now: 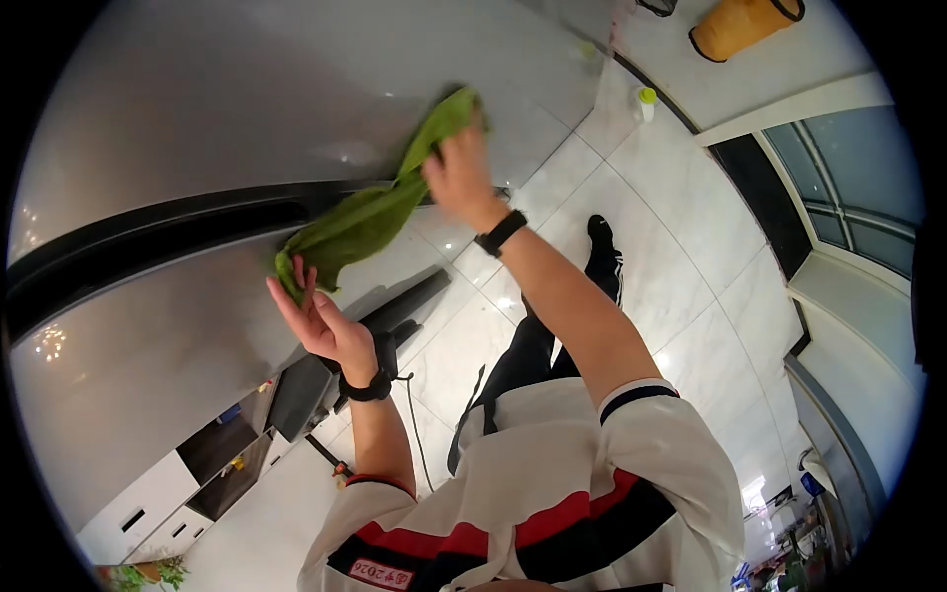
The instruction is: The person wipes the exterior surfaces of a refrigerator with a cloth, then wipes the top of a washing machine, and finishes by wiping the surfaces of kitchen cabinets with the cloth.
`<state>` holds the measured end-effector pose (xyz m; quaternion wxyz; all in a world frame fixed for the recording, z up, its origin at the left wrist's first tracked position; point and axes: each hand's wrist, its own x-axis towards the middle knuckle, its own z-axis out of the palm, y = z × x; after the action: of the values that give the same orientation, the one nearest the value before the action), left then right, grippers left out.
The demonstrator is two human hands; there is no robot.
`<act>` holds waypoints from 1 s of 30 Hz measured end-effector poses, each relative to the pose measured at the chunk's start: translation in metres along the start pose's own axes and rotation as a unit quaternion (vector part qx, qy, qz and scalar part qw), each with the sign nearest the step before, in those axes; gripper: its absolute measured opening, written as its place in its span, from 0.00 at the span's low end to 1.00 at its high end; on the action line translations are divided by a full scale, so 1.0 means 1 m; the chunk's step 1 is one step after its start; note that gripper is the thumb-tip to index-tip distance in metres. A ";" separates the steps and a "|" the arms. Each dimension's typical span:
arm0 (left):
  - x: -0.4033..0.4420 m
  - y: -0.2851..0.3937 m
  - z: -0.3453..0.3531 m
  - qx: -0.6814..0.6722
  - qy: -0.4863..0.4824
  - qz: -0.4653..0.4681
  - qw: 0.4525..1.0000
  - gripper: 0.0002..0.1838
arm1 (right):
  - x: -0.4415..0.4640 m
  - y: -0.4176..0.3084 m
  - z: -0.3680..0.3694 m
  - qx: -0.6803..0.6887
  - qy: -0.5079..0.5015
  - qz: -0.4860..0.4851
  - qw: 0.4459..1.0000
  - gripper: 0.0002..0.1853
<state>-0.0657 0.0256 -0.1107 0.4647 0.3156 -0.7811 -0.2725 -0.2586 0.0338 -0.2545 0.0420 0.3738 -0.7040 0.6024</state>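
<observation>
A green cloth (357,225) is stretched slantwise between my two hands, in front of a smooth grey appliance (237,118) that looks like a refrigerator. My right hand (460,176), slightly blurred, grips the cloth's upper end near the edge of the grey surface. At the lower end, my left hand (330,321) has the cloth caught at its fingers, some of which are extended. Part of the cloth passes over the appliance's long dark recessed groove (178,232). Both wrists wear black bands.
White tiled floor (681,227) extends to the right, with a bottle with a yellow-green cap (647,104) on it. A dark upright object with a cord (395,316) is below the cloth. White drawers (148,503) stand lower left. A tan cylindrical container (745,28) is upper right.
</observation>
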 end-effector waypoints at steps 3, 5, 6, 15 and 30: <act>-0.003 -0.001 -0.001 -0.026 -0.052 -0.024 0.998 0.29 | 0.041 0.025 -0.005 0.028 0.140 0.053 0.988 0.28; -0.001 0.006 0.000 0.020 -0.106 -0.007 0.994 0.30 | 0.079 0.025 -0.009 0.012 0.181 0.028 0.983 0.29; -0.001 0.010 -0.001 0.044 -0.131 0.000 0.990 0.31 | 0.093 0.017 -0.010 0.006 0.200 0.016 0.980 0.30; 0.023 0.020 -0.042 0.008 0.029 0.030 0.999 0.28 | 0.105 -0.177 -0.005 0.007 0.127 -0.198 0.972 0.19; 0.028 0.034 -0.064 -0.076 0.034 0.019 0.996 0.26 | 0.090 -0.145 -0.017 -0.075 0.064 -0.312 0.945 0.23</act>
<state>-0.0270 0.0188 -0.0441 0.5189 0.2736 -0.7478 -0.3110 -0.2454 0.0065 -0.0857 0.3006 0.5315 -0.5913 0.5268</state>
